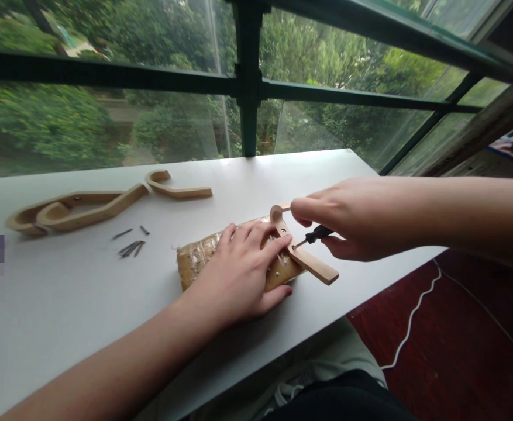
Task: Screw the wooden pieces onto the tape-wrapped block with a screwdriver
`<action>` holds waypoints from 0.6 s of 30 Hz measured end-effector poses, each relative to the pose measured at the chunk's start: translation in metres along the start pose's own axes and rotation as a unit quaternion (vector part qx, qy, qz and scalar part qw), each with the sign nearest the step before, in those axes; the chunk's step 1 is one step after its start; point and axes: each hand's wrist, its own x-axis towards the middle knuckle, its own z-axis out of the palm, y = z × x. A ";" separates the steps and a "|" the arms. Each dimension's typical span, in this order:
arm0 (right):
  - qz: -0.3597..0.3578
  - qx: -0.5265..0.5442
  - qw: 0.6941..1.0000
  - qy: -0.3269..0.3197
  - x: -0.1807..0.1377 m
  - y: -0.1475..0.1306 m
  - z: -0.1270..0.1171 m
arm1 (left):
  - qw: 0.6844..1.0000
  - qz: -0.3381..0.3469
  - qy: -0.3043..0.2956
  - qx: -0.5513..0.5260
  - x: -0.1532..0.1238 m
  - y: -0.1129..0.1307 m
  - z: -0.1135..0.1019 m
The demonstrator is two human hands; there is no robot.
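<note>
Wooden hook [305,260]: lies slantwise across the right end of the taped block [195,257], curled end away from me, flat tail reaching past the block's edge.
Hook's handling: I judge it light and stiff, smooth enough to skid on tape, and slim enough to swivel under a turning tool.
Hook's hold: I'd pin the shank close to the driver tip or pinch the overhanging tail by its side edges; I'd keep hard load off the curl, as bent wood may split.
Screwdriver [317,234]: black handle, thin shaft, tip at a dark spot in the shank; whether that is a hole or a screw head I can't tell.
Right hand [335,219]: closed around the screwdriver's handle.
Left hand [245,269]: fingers spread over the block, index fingertip against the hook.
Block's feel: shiny, pocked wrapping; the core is hidden, though I expect it firm.
Loose screws [130,249]: a small dark cluster left of the block, a few strays beside it.
Other hooks: a pair [93,216] lying together, and a single one [179,190] just beyond them.
Worktop [107,327]: white, beneath it all, beside the green window frame [248,82].
</note>
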 end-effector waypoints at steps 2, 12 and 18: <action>-0.057 -0.020 0.998 -0.008 0.000 0.002 -0.004 | 1.000 0.002 0.001 0.001 0.000 0.000 0.000; -0.194 -0.078 0.978 -0.002 0.015 0.015 -0.005 | 1.000 0.006 0.002 0.002 0.000 -0.001 0.000; -0.164 -0.066 0.984 0.011 0.019 0.018 0.000 | 1.000 0.005 -0.002 0.002 -0.001 -0.001 0.000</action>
